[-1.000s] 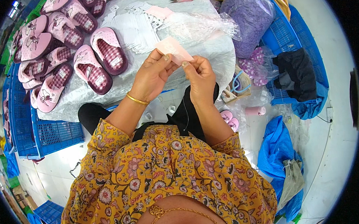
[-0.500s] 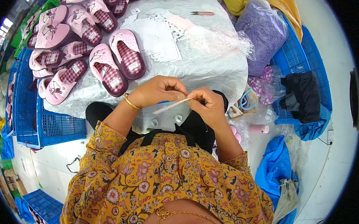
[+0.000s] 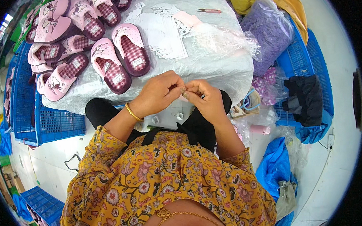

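1. Far left edge of the table: a heap of pink plush slippers with maroon checked insoles [image 3: 58, 45] on the grey plastic-covered table [image 3: 211, 66]. Blue slatted plastic crates [image 3: 46, 120] sit under that left edge.
2. Two more slippers of the same kind [image 3: 120, 57] lie side by side near the front edge, toes away from me, just left of and beyond my hands.
3. My left hand [image 3: 157, 93] hangs in front of the table's front edge, over my black-clad lap. Gold bangle [image 3: 132, 112] on the wrist. Fingers curled in, thumb and forefinger pinched shut.
4. The thing pinched is a tiny pale item [image 3: 184, 90], too small to identify, right at the spot where both hands' fingertips meet. It looks like it lies across, left to right, from one pinch to the other, but I cannot be sure.
5. My right hand [image 3: 207, 99] touches the left at the fingertips, also pinched shut on that same small item. Both hands equally near; it sits between them, no gap visible.
6. Behind the hands, mid-table: a spread of white paper tags [image 3: 164, 28] under a crumpled clear plastic bag [image 3: 222, 39].
7. Far table edge: small red-handled snips [image 3: 208, 11].
8. Right corner: clear bag of purple stuff [image 3: 269, 30], beside a blue crate holding a black cloth [image 3: 305, 98].
9. Floor, right of my knee: a pink thread spool [image 3: 260, 129] and blue plastic sacking [image 3: 276, 169].
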`<state>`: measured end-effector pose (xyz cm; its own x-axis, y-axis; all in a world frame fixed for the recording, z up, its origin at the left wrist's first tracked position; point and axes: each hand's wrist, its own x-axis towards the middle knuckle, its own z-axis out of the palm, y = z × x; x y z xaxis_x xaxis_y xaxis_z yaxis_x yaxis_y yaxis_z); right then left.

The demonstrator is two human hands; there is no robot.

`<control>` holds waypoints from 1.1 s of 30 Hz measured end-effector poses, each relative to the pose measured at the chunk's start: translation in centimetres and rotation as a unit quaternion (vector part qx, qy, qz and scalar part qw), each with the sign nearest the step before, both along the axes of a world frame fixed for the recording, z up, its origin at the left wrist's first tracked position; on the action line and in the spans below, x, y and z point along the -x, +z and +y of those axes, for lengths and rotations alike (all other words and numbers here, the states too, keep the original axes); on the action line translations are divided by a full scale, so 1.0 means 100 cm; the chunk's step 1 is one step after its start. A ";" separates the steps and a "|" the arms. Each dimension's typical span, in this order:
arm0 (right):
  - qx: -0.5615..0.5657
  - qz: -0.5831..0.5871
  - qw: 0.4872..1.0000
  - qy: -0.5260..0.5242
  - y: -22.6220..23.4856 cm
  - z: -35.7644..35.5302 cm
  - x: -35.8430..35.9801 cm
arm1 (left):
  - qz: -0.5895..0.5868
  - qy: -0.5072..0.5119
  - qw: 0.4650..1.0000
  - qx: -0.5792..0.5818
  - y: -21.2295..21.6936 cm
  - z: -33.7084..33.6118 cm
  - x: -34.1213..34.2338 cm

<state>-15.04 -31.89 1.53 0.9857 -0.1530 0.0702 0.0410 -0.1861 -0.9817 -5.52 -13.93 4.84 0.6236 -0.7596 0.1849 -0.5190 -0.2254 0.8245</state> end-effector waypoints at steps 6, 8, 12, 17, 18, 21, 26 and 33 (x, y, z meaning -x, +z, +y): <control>0.012 0.048 0.999 -0.012 -0.001 -0.004 -0.031 | -0.102 0.122 0.987 0.005 -0.018 0.000 -0.023; -0.042 0.066 0.996 -0.032 0.016 0.003 -0.053 | -0.226 0.168 0.960 -0.010 -0.029 0.002 -0.040; 0.158 0.051 0.983 -0.080 0.001 -0.015 -0.110 | -0.382 0.197 0.892 -0.137 -0.035 -0.013 -0.062; 0.367 0.120 0.921 -0.058 -0.006 -0.021 -0.150 | -0.331 0.172 0.898 -0.232 -0.041 -0.015 -0.069; 0.352 0.108 0.928 -0.056 -0.008 -0.023 -0.153 | -0.336 0.171 0.896 -0.233 -0.043 -0.014 -0.070; 0.260 0.114 0.958 -0.047 -0.018 -0.030 -0.156 | -0.335 0.175 0.900 -0.219 -0.044 -0.014 -0.071; 0.042 0.196 0.978 -0.053 -0.017 -0.031 -0.161 | -0.345 0.178 0.896 -0.216 -0.045 -0.014 -0.071; 0.200 0.099 0.966 -0.130 -0.032 -0.025 -0.180 | -0.354 0.180 0.895 -0.201 -0.043 -0.014 -0.070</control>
<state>3.00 -34.37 -1.63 0.9177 -0.3971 -0.0118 -0.2400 -0.5304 -0.8130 1.51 -15.36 0.50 0.6764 -0.6265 0.3872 -0.7133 -0.6883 0.1324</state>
